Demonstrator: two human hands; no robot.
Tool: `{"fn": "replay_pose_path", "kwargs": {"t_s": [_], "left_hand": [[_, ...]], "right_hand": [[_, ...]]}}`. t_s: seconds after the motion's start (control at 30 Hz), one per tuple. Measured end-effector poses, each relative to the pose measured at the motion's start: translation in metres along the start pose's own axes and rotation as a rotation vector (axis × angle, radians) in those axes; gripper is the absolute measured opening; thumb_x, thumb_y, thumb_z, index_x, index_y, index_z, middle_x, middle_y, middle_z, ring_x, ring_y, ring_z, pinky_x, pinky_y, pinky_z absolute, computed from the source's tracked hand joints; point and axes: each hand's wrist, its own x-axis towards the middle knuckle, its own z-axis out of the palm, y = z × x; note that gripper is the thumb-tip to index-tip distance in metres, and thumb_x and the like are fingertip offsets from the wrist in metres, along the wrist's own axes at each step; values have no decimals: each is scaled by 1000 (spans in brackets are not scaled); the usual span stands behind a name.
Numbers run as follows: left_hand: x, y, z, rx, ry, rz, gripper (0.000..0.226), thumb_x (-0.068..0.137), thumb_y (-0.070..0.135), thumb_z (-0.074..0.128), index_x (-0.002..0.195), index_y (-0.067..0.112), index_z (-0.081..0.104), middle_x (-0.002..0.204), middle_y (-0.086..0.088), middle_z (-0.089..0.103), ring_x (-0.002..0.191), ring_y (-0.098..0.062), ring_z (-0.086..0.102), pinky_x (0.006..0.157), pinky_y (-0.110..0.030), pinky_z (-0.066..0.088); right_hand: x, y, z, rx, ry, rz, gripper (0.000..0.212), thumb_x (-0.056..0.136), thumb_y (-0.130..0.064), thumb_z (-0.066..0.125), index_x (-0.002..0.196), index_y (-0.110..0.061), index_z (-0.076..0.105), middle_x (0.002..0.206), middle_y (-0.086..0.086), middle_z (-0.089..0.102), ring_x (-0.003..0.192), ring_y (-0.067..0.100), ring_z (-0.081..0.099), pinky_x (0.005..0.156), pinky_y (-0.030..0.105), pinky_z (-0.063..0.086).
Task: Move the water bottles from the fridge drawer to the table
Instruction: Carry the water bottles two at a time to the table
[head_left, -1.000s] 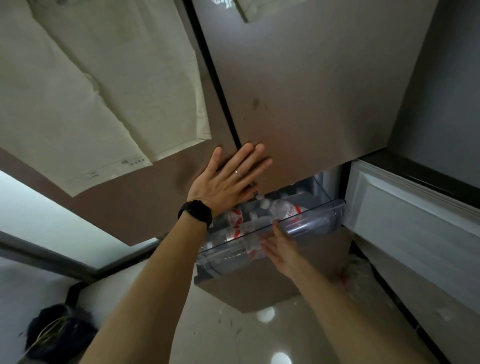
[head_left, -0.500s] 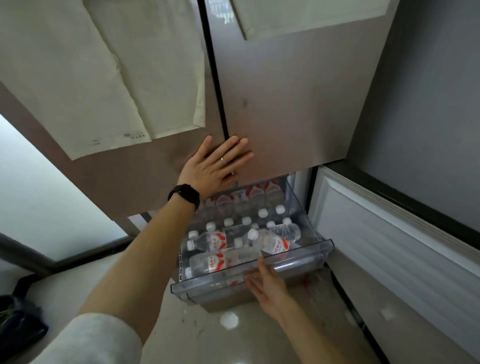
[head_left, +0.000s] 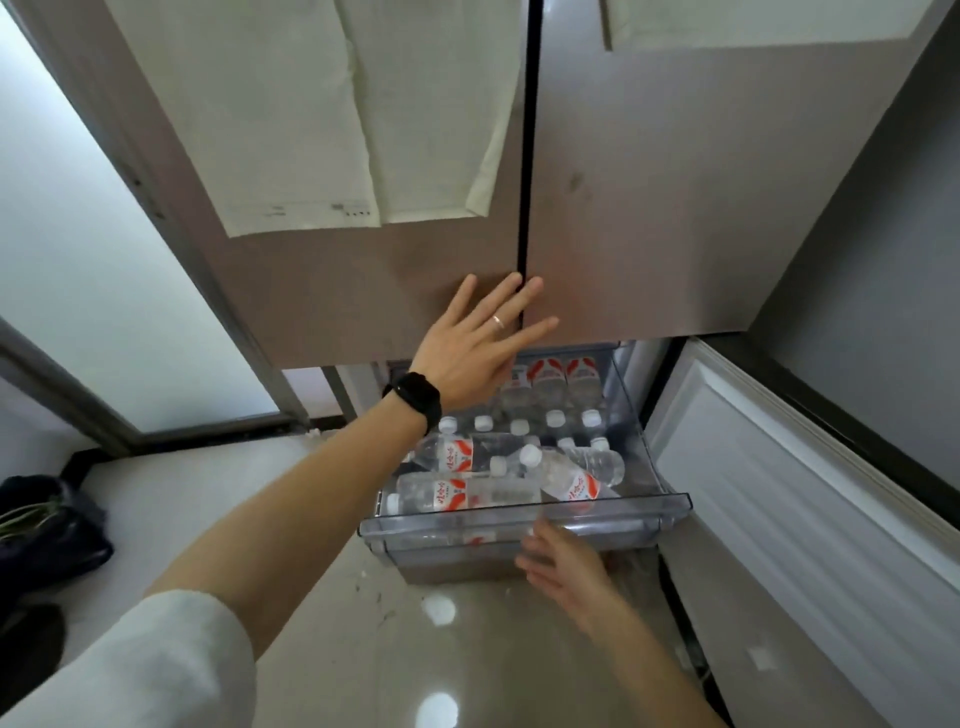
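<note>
Your left hand (head_left: 478, 348) lay flat, fingers straight and spread, against the brown-grey fridge doors (head_left: 675, 208) right above the drawer, holding nothing. Your right hand (head_left: 563, 569) was low, just in front of the clear plastic fridge drawer (head_left: 649, 512), which stood pulled out. Its fingers were loosely extended w/ nothing in them. It was blurred, so I couldn't tell if it touched the front lip.

The clear plastic water bottles w/ white caps and red-and-white labels (head_left: 467, 493) were all in the drawer, none out yet, and no tabletop was in view.

Key relation: the nearest one, the tilted bottle at front right (head_left: 571, 483), lay just beyond the front wall, up and over from your right hand. Its long axis ran diagonally, cap toward back-left, base toward the front-right corner. The right hand was clearly the closer one. Probably a reach over the lip, gripping across the bottle's middle.
</note>
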Motion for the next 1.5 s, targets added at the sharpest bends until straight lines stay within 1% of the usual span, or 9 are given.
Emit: {"fn": "replay_pose_path", "kwargs": {"t_s": [0.2,0.4,0.57,0.77,0.9,1.03,1.23,1.37,1.5], "left_hand": [[-106,27,10,-591,-393,-485,49,97,33,55,145,29,46,153,-5,41,130,-27,51,106,-46,46],[-158,29,29,-755,-732,-646,51,100,31,55,148,35,40,149,1,48,129,-23,52,104,-39,47],[-167,26,47,-787,-782,-617,50,99,34,57,147,31,43,149,-3,48,129,-26,51,106,-42,46],[-160,12,88,-822,-994,-532,65,88,55,67,144,28,49,141,-3,58,125,-24,55,108,-41,45],[-141,12,103,-746,-1133,-306,61,93,53,62,143,21,48,142,-5,57,126,-25,55,106,-36,44],[-129,8,114,-701,-1286,-202,74,92,47,64,154,22,33,153,-5,44,135,-26,46,106,-37,43],[-125,4,97,-686,-1177,-102,74,95,47,59,153,14,30,147,-14,44,128,-30,50,106,-40,46],[-112,-9,73,-639,-982,-95,80,84,61,66,143,17,37,137,-10,46,109,-29,59,91,-41,54],[-68,3,51,-643,-823,-52,74,75,51,80,134,22,45,127,-6,44,96,-29,60,79,-41,57]], "right_hand": [[-35,-42,-12,-264,25,-265,12,95,-19,64,106,-15,65,106,5,73,89,16,74,77,30,55],[-23,-73,-2,-418,129,-454,16,89,-27,72,104,-27,68,101,-11,73,96,11,71,92,43,56],[11,-85,10,-893,284,-519,51,88,-33,73,133,-21,53,124,-5,57,120,20,55,97,31,41],[55,-68,9,-1276,289,-386,74,82,-34,77,146,-21,42,144,10,50,131,34,47,107,45,38],[67,-83,16,-1543,271,-283,72,89,-40,67,151,-30,32,151,11,40,139,34,35,113,46,30],[75,-85,25,-1515,295,-300,57,94,-39,60,146,-27,41,141,9,52,129,31,48,108,45,40],[64,-86,22,-1364,259,-362,48,95,-31,64,140,-19,52,137,9,58,124,27,54,99,33,41],[50,-101,-1,-1117,354,-413,37,91,-32,69,123,-15,63,114,10,68,99,23,60,85,30,43],[36,-108,-28,-955,395,-477,42,89,-38,70,125,-18,62,103,0,63,94,16,57,82,26,38]]}}
